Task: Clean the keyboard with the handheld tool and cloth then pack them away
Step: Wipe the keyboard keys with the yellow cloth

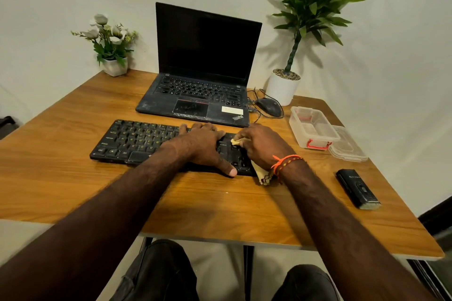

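Two hands work the black keyboard (pixel 137 142), which lies on the desk (pixel 73 178) before the laptop (pixel 203 68). The left hand (pixel 203 146) lies spread flat across it, likely to keep it from sliding. The right hand (pixel 261 146) pinches a yellow cloth (pixel 263 175) against the right-end keys. The handheld tool (pixel 357 189) lies well apart, near the open container (pixel 315 129), probably awaiting packing.

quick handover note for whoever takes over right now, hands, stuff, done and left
Left hand: flat on the keyboard, steadying it.
Right hand: grips the yellow cloth, wiping the keyboard's right end.
Handheld tool: lying on the table, to the right.
Clear box: open, its lid beside it.
Done: wiping under way.
Left: finish wiping, pack tool and cloth into the box.
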